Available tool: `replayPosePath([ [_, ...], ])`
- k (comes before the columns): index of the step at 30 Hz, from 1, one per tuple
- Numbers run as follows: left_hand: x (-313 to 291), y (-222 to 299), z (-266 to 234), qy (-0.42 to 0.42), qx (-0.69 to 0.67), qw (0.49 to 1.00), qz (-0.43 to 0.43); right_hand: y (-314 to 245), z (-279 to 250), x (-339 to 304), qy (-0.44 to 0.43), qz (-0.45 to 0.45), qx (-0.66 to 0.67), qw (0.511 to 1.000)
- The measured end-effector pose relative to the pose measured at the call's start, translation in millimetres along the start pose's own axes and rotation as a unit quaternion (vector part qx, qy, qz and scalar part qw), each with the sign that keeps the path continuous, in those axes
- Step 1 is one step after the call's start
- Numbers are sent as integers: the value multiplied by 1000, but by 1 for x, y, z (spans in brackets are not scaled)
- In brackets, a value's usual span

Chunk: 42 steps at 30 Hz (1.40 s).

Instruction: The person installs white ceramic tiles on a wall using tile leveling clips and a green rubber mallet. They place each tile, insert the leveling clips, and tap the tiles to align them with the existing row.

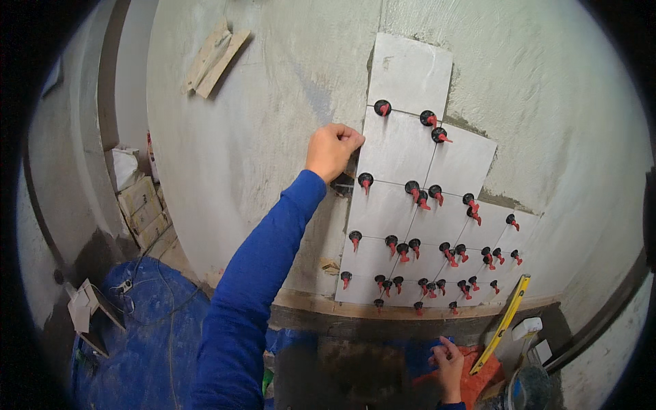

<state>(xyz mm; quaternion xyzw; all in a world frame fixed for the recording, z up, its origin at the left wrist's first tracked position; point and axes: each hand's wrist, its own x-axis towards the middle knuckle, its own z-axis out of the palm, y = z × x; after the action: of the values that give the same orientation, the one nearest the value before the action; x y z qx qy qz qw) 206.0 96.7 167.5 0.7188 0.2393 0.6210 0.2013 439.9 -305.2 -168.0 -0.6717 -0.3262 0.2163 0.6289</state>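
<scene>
My left hand (333, 152), in a blue sleeve, is raised to the left edge of a light grey wall tile (398, 147). Its fingers are pinched together at that edge, and whatever lies between them is hidden. Several tiles climb the wall in steps, with one tile (410, 72) alone at the top. Black round levelling clips with red handles, such as the clip (365, 181) just below my left hand, sit along the joints. Lower down, my right hand (449, 369) hangs in front of an orange-red cloth or bag (482, 377), fingers loosely bent and apart, with nothing visible in them.
A yellow spirit level (502, 324) leans against the wall at right, near a bucket (529, 389). Folded cardboard (217, 58) is stuck on the wall, upper left. Blue sheeting (147, 342) with a cable covers the left floor, beside stacked boxes (143, 212) and a small stand (96, 318).
</scene>
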Motion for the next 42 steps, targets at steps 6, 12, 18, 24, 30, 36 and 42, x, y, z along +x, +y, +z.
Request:
replayPosePath([
  [6, 4, -4, -4, -22, -7, 1000, -12, 8, -3, 0, -3, 12, -13, 1000],
  [12, 2, -8, -10, -27, -71, 997, 3, 26, -3, 1, -6, 43, -25, 999],
  [18, -1, -12, -12, -27, -142, 989, -24, 50, 3, 4, -14, -57, -84, 995],
  [24, 0, -13, -12, -29, -159, 987, -16, 44, 7, -5, -12, -42, -34, 998],
  [30, -1, -8, -8, -19, -72, 997, -4, 52, 9, -4, -8, -82, -69, 994],
  [36, -6, 4, -4, -1, -7, 1000, 6, 61, 7, -8, -8, -34, -34, 999],
  [42, -41, 17, -34, 85, -46, 993, 65, 46, 15, -11, -31, -49, -49, 997],
])
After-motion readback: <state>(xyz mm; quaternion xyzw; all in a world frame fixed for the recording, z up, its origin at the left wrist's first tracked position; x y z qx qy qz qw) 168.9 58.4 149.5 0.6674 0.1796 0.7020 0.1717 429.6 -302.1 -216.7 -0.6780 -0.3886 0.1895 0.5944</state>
